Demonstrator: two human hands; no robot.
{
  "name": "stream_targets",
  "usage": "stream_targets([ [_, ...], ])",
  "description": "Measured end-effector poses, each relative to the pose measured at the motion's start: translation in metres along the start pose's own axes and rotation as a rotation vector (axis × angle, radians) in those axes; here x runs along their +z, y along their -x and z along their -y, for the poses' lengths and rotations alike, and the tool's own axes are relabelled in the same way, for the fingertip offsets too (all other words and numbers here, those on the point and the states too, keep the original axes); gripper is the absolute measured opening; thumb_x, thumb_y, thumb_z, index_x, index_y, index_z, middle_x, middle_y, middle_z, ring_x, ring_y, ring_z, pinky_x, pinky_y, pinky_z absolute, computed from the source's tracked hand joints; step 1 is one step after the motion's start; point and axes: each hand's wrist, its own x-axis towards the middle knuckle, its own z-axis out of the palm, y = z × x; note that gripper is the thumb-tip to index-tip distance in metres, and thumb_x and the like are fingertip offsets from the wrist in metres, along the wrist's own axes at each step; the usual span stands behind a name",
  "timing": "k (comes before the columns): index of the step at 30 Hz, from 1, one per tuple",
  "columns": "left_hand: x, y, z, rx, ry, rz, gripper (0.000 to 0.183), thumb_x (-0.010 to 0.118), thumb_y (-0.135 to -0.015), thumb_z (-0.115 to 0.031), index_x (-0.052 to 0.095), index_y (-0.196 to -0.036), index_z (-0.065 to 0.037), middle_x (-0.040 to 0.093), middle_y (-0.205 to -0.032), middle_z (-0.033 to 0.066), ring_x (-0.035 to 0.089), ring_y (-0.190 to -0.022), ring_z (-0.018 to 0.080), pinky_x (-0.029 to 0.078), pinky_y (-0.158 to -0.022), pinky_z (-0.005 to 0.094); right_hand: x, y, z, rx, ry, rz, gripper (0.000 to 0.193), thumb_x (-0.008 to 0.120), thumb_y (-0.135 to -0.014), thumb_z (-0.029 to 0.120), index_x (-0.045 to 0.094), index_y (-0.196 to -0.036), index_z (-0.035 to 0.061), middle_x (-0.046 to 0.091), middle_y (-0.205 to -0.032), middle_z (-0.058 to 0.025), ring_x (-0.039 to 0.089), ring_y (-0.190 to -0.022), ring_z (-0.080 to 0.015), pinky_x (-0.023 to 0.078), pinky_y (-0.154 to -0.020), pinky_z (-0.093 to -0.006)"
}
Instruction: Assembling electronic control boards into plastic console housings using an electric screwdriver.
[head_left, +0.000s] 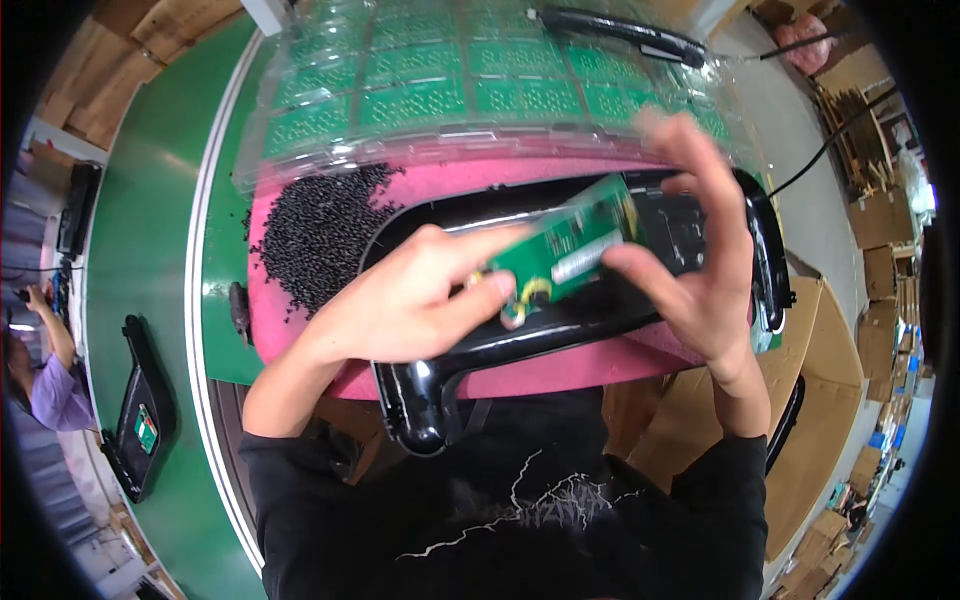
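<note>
A green circuit board (pixel 570 250) with a white label and several yellow wires is tilted in the air. My left hand (pixel 415 295) pinches its left end between thumb and fingers. My right hand (pixel 705 265) is raised at the board's right end, fingers spread and blurred; its thumb is close to the label, and whether it touches cannot be told. Beneath both hands a black glossy plastic housing (pixel 420 400) lies hollow side up, its handle-like part pointing toward me. My hands and the board hide part of its inside.
Left of the housing, small black screws (pixel 325 235) are heaped on a pink mat (pixel 520 378). Clear trays of green boards (pixel 420 65) stand behind, with a black electric screwdriver (pixel 625 35) on them. Another housing (pixel 140 430) lies far left, near a person (pixel 60 390). At right is a cardboard box (pixel 815 370).
</note>
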Motion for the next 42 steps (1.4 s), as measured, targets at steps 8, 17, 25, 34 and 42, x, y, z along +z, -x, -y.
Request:
stream_targets([
  [8, 0.003, 0.016, 0.017, -0.053, -0.005, 0.458, 0.037, 0.061, -0.090, -0.003, 0.059, -0.126, 0.006, 0.073, -0.082, 0.0146, 0.071, -0.065, 0.0275, 0.054, -0.056, 0.0335, 0.005, 0.052, 0.018, 0.185, -0.234, 0.291, 0.019, 0.074, -0.079, 0.000, 0.070, -0.097, -0.0003, 0.067, -0.068, -0.0076, 0.065, -0.054, -0.0184, 0.048, -0.051, -0.0265],
  [17, 0.013, 0.013, 0.017, 0.016, -0.111, -0.102, 0.070, 0.091, -0.060, -0.008, 0.064, -0.125, -0.005, 0.068, -0.104, 0.0040, 0.060, -0.068, 0.0098, 0.049, -0.049, 0.0212, 0.006, 0.071, 0.004, 0.624, -0.640, 0.008, 0.010, 0.062, -0.093, -0.003, 0.062, -0.103, -0.0060, 0.070, -0.073, -0.0047, 0.058, -0.057, -0.0047, 0.044, -0.054, -0.0181],
  [25, 0.003, 0.010, 0.025, -0.048, -0.402, -0.132, 0.064, 0.088, -0.055, -0.011, 0.068, -0.116, -0.003, 0.061, -0.081, 0.0036, 0.054, -0.066, 0.0108, 0.045, -0.049, 0.0225, 0.012, 0.055, -0.037, 0.383, -0.570, 0.336, 0.076, 0.095, -0.055, 0.012, 0.061, -0.122, 0.0032, 0.059, -0.122, -0.0082, 0.060, -0.086, -0.0149, 0.048, -0.077, -0.0285],
  [34, 0.007, 0.006, 0.030, -0.127, -0.649, -0.183, 0.064, 0.087, -0.061, -0.019, 0.064, -0.119, -0.005, 0.060, -0.115, 0.0086, 0.063, -0.084, 0.0290, 0.052, -0.074, 0.0379, 0.025, 0.045, -0.040, 0.301, -0.135, 0.316, 0.059, 0.087, -0.063, 0.012, 0.064, -0.118, 0.0054, 0.058, -0.126, -0.0105, 0.053, -0.118, -0.0309, 0.043, -0.102, -0.0401],
  [42, 0.003, 0.003, 0.029, -0.187, -0.655, -0.154, 0.064, 0.087, -0.062, -0.019, 0.064, -0.120, -0.004, 0.058, -0.115, 0.0095, 0.064, -0.093, 0.0338, 0.053, -0.079, 0.0418, 0.029, 0.039, -0.039, 0.325, -0.068, 0.367, 0.059, 0.085, -0.066, 0.012, 0.063, -0.120, 0.0053, 0.057, -0.125, -0.0105, 0.051, -0.118, -0.0312, 0.042, -0.103, -0.0397],
])
